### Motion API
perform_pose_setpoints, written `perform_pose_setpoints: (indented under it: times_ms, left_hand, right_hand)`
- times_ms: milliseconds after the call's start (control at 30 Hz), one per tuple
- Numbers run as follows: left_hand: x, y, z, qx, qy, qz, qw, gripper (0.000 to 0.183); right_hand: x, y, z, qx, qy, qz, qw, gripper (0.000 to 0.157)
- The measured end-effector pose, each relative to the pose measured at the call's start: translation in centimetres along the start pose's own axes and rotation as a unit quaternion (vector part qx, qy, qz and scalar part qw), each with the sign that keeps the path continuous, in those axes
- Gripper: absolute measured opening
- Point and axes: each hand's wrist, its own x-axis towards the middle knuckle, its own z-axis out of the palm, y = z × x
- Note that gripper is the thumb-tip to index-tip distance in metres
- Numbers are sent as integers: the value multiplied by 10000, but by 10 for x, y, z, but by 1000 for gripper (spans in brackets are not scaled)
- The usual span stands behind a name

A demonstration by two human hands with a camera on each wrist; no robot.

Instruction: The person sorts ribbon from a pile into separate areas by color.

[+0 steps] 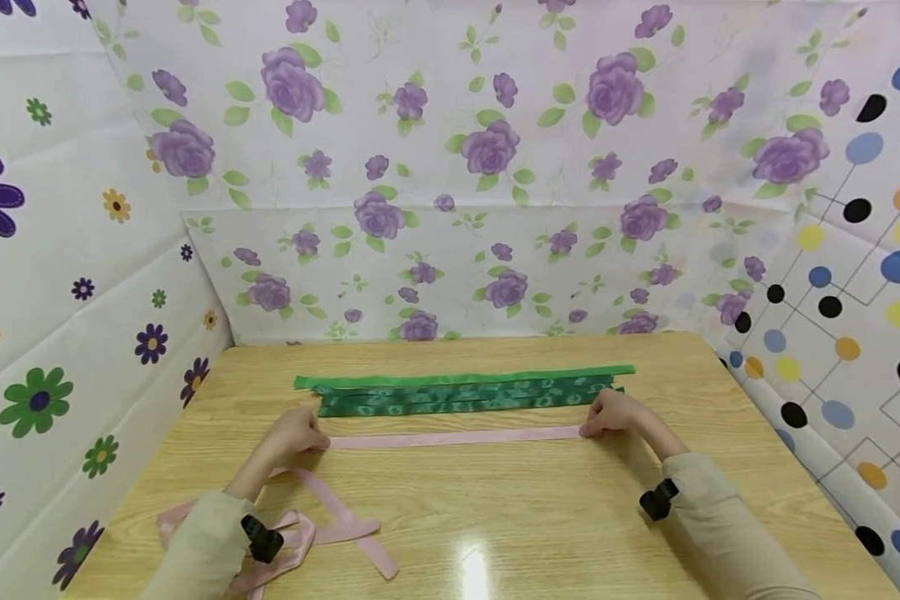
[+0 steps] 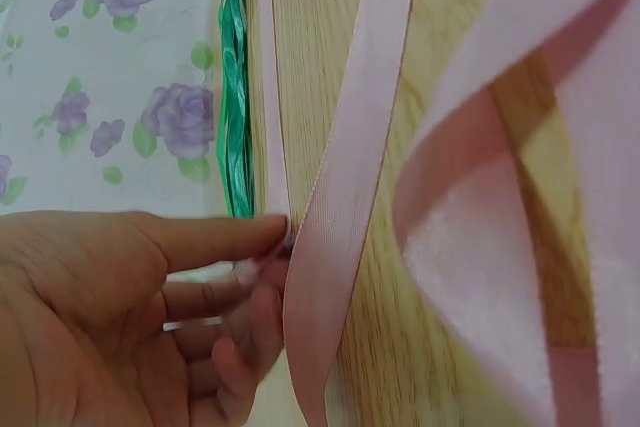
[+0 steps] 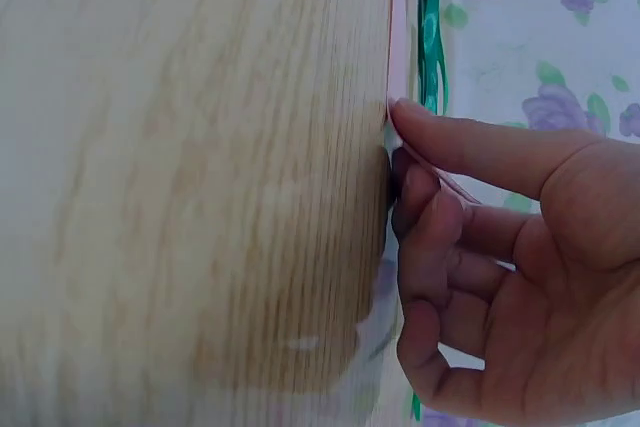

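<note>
A pink ribbon [image 1: 450, 437] stretches straight, left to right, just above or on the table. Its left part is pinched between thumb and fingers of my left hand [image 1: 294, 433]; my right hand [image 1: 617, 412] pinches the right end. A short tail of ribbon shows behind the right thumb in the right wrist view. From the left hand, more pink ribbon [image 2: 350, 177] hangs down and lies in loose loops [image 1: 337, 533] by the left forearm. Just beyond the taut length, dark green patterned ribbons [image 1: 465, 398] lie side by side, with a brighter green ribbon [image 1: 465, 377] behind them.
Both hands work over a light wood-grain table [image 1: 540, 508]. A floral cloth wall [image 1: 450, 250] rises behind its far edge, and patterned cloths stand at the left and right. Each sleeve carries a small black camera [image 1: 261, 540] at the wrist.
</note>
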Motion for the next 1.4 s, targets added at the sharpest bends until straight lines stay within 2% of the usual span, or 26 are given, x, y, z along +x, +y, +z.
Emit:
perform_pose_setpoints:
  times_ms: [67,200,333,467,567,700,867,1167,1300,1400]
  left_hand:
    - [-2,0,-2,198,97,-292,9993,47]
    - [-7,-1,-9,582,236,-884,9941,33]
    - [-10,-1,-17,646,252,-1096,9915,36]
    - [-12,1,-22,508,270,-1112,9921,45]
    - [-13,3,-22,456,315,-1067,9927,49]
    - [-13,4,-19,452,396,-945,9937,51]
    - [-12,6,-18,334,405,-744,9959,49]
    - [-15,9,-16,192,423,-417,9981,47]
    - [-16,11,-16,158,402,-164,9989,43]
    - [-17,12,-17,40,232,298,9993,32]
  right_hand:
    - [-1,1,-1,-137,101,109,9998,29]
    - [-1,3,-1,-422,437,558,9966,24]
    - [-3,5,-4,-489,709,776,9933,21]
    - [-3,7,-7,-214,860,774,9931,36]
    - [-1,6,-7,-5,915,661,9936,43]
    - [2,0,-5,214,938,402,9946,39]
    - [7,-10,-1,346,1090,293,9930,32]
    - [10,-33,9,777,1108,4,9908,29]
    - [11,-42,12,818,1068,-37,9909,29]
    - [13,-48,15,924,938,-159,9912,30]
